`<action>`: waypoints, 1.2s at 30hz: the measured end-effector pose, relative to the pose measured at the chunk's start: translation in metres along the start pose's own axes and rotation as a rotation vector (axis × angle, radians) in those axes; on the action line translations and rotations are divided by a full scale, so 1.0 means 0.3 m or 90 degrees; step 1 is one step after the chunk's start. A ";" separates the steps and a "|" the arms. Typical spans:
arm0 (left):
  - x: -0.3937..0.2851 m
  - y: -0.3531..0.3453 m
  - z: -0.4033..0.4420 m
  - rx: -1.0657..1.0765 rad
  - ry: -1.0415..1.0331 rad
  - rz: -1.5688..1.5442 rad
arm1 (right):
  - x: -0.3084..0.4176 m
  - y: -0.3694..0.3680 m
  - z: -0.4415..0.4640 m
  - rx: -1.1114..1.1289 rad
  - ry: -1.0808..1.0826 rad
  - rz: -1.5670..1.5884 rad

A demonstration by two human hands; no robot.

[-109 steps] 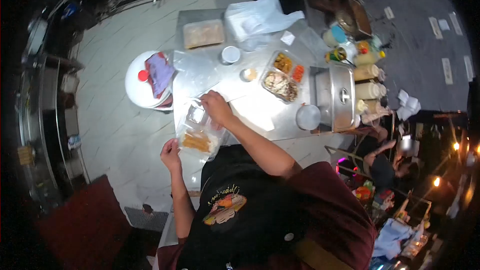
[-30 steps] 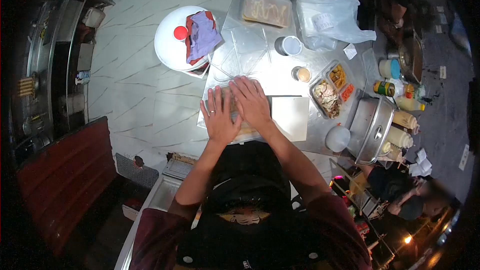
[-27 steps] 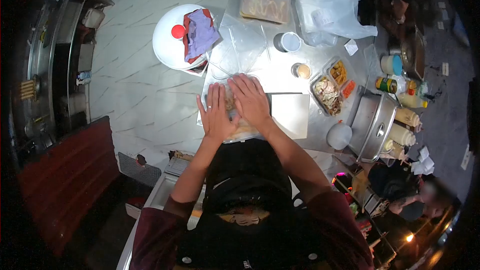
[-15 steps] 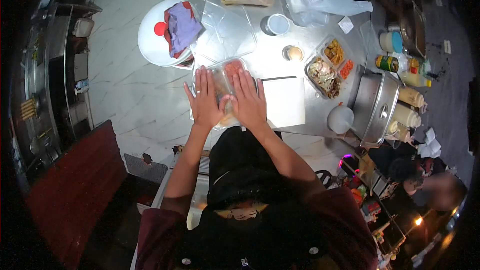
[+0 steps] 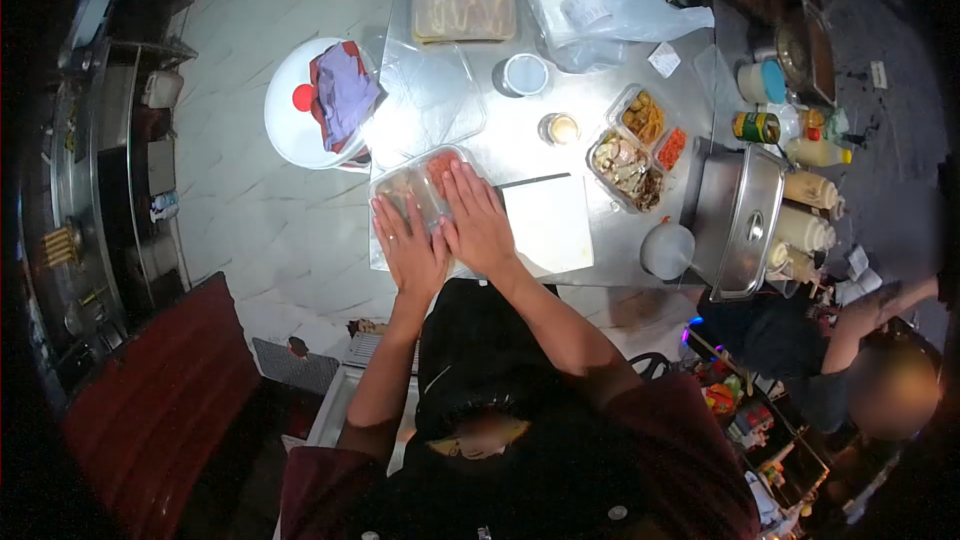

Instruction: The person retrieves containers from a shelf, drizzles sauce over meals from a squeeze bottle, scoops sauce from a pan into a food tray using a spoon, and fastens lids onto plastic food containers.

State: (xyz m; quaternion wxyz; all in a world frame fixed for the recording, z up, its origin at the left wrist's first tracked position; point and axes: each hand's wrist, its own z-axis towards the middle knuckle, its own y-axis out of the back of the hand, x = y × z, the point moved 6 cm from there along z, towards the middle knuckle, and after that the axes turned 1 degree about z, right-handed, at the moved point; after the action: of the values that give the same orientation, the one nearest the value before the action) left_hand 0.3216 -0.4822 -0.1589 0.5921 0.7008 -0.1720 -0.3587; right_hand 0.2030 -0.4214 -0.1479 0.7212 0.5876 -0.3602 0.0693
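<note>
A clear plastic food container with compartments lies at the near left of the steel table, and orange-red food shows in its far right section. My left hand rests flat on the container's near left part, fingers spread. Across its right side lies my right hand, fingers stretched out and partly covering the orange-red food. The palms hide the near part of the container. Whether a clear lid is on it, I cannot tell. Just to the right is a white board or sheet with a dark strip along its far edge.
An uncovered food container, a small cup, a lidded tub, a covered container and a plastic bag stand on the table. A steel bin and squeeze bottles line the right. Another person is at lower right.
My left hand has slid nearer to me, uncovering more of the container's far left part. My right hand stays on its right side. The view has shifted, and the other person's arm now stretches out.
</note>
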 end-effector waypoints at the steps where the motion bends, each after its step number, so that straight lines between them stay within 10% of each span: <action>1: -0.003 0.001 -0.011 0.016 -0.010 0.000 | -0.003 -0.002 -0.001 0.005 -0.001 0.007; 36: -0.003 0.116 0.040 -0.188 0.008 -0.179 | -0.003 0.275 -0.118 -0.113 0.072 0.298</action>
State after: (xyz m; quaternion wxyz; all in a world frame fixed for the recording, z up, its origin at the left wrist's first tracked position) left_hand 0.3190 -0.4985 -0.1261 0.6334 0.6257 -0.0145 -0.4551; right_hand 0.1748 -0.3647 -0.0844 0.7532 0.4178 -0.4505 0.2351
